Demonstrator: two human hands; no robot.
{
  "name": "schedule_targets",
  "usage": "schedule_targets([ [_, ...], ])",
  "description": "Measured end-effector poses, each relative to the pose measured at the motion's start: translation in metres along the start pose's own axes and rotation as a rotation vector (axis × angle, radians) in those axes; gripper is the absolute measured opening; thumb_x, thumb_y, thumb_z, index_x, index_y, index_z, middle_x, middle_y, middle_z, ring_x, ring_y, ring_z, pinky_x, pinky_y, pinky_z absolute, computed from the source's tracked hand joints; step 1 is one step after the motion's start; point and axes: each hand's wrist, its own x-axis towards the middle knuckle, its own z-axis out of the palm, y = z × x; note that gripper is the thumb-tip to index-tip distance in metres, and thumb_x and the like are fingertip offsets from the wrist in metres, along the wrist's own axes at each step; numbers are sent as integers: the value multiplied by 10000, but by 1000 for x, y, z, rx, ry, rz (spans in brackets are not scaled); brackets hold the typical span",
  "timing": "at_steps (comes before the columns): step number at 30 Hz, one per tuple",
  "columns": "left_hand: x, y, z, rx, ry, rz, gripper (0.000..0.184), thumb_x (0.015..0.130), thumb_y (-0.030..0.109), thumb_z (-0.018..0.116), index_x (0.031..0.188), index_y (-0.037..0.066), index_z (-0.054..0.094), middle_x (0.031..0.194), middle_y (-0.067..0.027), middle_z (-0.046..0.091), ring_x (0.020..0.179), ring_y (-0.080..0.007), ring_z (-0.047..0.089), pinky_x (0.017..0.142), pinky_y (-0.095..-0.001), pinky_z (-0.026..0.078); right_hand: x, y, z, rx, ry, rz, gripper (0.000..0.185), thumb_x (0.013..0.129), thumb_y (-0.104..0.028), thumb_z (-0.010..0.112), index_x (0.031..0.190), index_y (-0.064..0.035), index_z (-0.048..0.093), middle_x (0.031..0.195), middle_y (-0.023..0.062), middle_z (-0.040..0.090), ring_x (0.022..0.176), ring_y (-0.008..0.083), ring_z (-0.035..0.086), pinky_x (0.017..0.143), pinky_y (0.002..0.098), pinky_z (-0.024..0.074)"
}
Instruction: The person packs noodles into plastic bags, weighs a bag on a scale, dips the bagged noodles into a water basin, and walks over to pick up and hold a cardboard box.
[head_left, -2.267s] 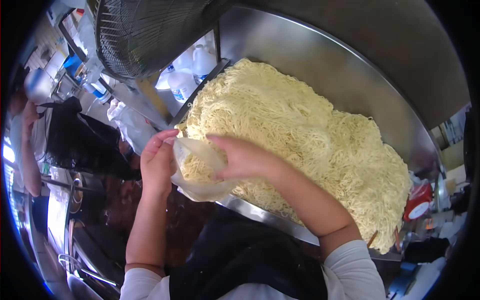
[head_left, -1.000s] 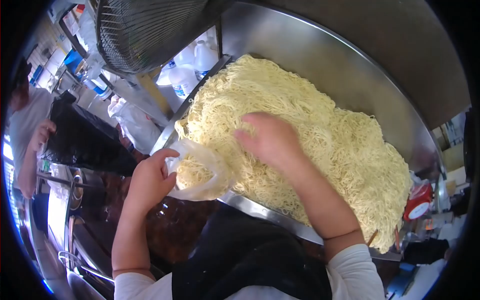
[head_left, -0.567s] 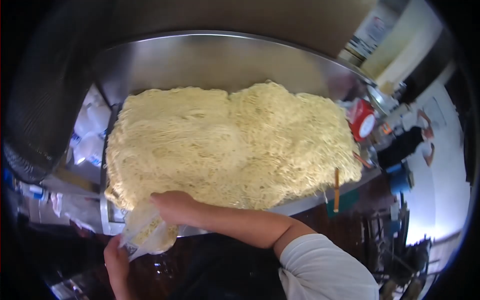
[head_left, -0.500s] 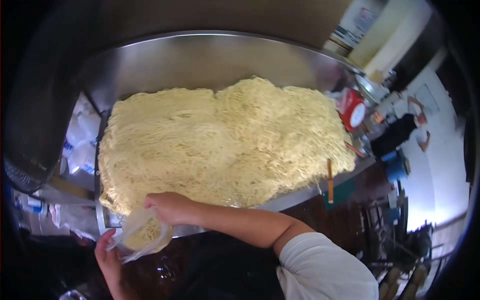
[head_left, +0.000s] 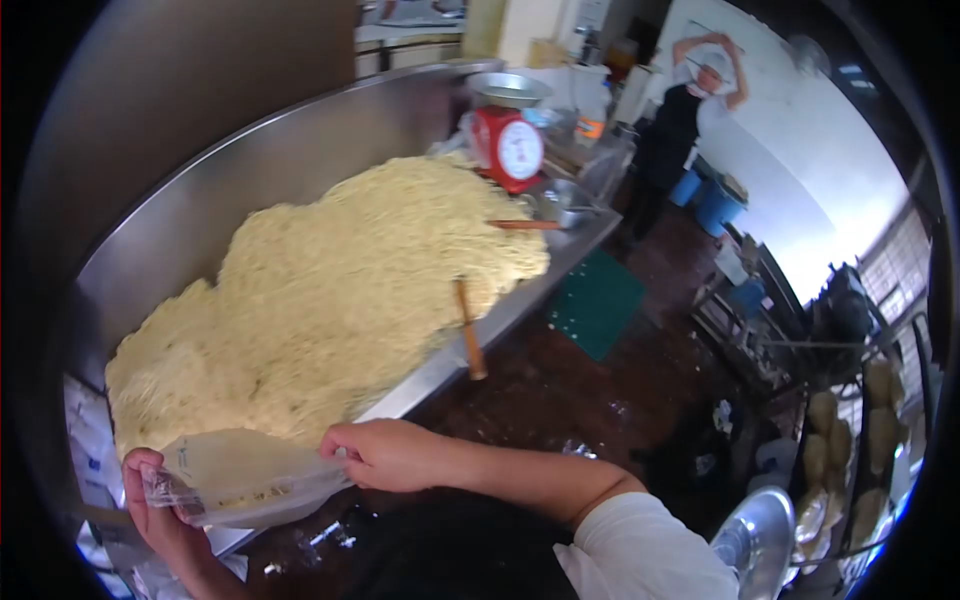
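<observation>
1 bag (head_left: 225,462) between left grip (head_left: 152,512) and right grip (head_left: 385,455), noodles inside (head_left: 257,497) barely visible

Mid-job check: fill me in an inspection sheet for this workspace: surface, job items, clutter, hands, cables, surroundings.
Surface: metal table with raised back, largely covered.
Job items: noodles heaped; plastic bag with some noodles inside.
Clutter: red scale and wooden stick at the far end.
Hands: left hand and right hand grip opposite sides of the bag.
Cables: nothing seen.
Surroundings: green mat on floor; another person standing beyond, arms raised.
</observation>
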Motion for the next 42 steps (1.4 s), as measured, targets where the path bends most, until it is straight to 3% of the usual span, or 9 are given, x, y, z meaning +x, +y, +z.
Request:
schedule_targets([
  [3, -6, -9, 79, -2, 9, 70, 93, 940, 163, 507, 934, 72, 528, 613, 81, 417, 487, 8, 360, 443, -155, 251, -78, 22, -43, 227, 118, 52, 287, 850, -116, 503, 1132, -60, 499, 792, 112, 622, 736, 244, 621, 664, 368, 477],
  [5, -9, -12, 118, -87, -272, -72, 96, 938, 187, 519, 964, 94, 514, 659, 75, 464, 551, -8, 432, 486, -177, 330, -112, 47, -65, 270, 148, 12, 310, 854, -78, 498, 1162, -54, 475, 819, 113, 613, 753, 219, 609, 679, 349, 478],
  [9, -12, -24, 206, -122, -308, -187, 87, 938, 174, 520, 955, 90, 526, 635, 76, 444, 496, 7, 379, 419, -160, 270, -167, 64, -127, 387, 313, -56, 349, 853, 12, 467, 1197, -37, 434, 867, 81, 564, 832, 153, 570, 717, 310, 478],
  [11, -12, -30, 249, -121, -288, -196, 88, 939, 169, 517, 960, 85, 531, 624, 78, 440, 459, 10, 346, 380, -164, 242, -184, 78, -151, 744, 357, -140, 376, 849, 42, 406, 1211, -59, 412, 879, 69, 532, 796, 149, 552, 703, 300, 498],
  [17, 28, -41, 347, -89, -379, -126, 115, 930, 149, 512, 932, 37, 539, 532, 49, 435, 383, -18, 376, 346, -170, 304, -207, 93, -247, 684, 382, -35, 367, 868, 38, 381, 1223, -54, 400, 859, 21, 496, 737, 76, 472, 631, 237, 437],
  [29, 164, -67, 489, -263, -508, 90, 125, 903, 127, 551, 861, 18, 507, 741, -16, 498, 416, -24, 390, 374, -162, 307, -169, 108, -440, 488, 415, 116, 406, 840, 39, 431, 1230, -71, 419, 818, -12, 504, 697, 52, 459, 569, 203, 398],
  [34, 204, -46, 557, -175, -414, 76, 164, 913, 134, 519, 993, -1, 564, 649, 6, 477, 461, -34, 430, 405, -176, 370, -151, 115, -525, 516, 566, -53, 437, 746, 11, 434, 1171, -74, 486, 829, -22, 530, 675, 39, 475, 538, 179, 382],
  [37, 237, -38, 602, -192, -512, 58, 204, 921, 136, 490, 1071, 20, 565, 623, 47, 461, 471, -29, 424, 406, -184, 364, -127, 131, -581, 475, 636, -157, 438, 721, -56, 452, 1155, -26, 509, 768, -4, 558, 544, 43, 457, 441, 165, 361],
  [42, 275, -16, 678, -87, -372, 118, 225, 930, 142, 478, 1109, 38, 566, 644, 61, 494, 503, -28, 474, 408, -173, 369, -85, 148, -700, 425, 582, -358, 367, 798, -73, 483, 1154, 12, 513, 745, 27, 582, 460, 52, 446, 418, 180, 375],
])
